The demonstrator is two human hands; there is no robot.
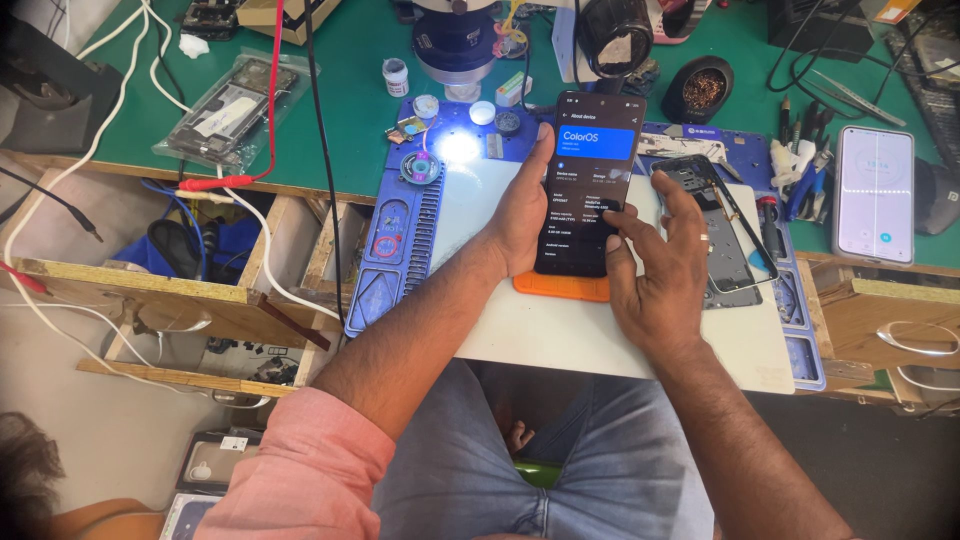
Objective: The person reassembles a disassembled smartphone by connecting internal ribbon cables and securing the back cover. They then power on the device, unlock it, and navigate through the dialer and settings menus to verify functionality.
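Left hand (522, 215) grasps a dark smartphone (591, 180) by its left edge, holding it upright above the white work mat (560, 330), screen toward the wearer. Right hand (660, 265) is unclenched and holds nothing; its index fingertip rests on the lower right part of the lit screen, the other fingers spread loosely.

The screen is on and shows a settings-type page with a blue banner near the top and rows of small text below. Judged from this, the handset is assembled, powers up and answers to touch; the work appears to be at a late, checking stage. Whether further checks remain cannot be told.

Below the phone an orange pad (560, 288) lies on the mat. Just right of the right hand lies a bare phone frame (725, 225), stripped and apart from the handset in use. A blue silicone repair mat (395, 250) with small parts borders the white mat on the left. A second phone (874, 195), its pale screen lit, lies face-up well to the right on the green tabletop (350, 100). A microscope base (455, 45) stands behind, and a bagged phone chassis (230, 105) lies far left.
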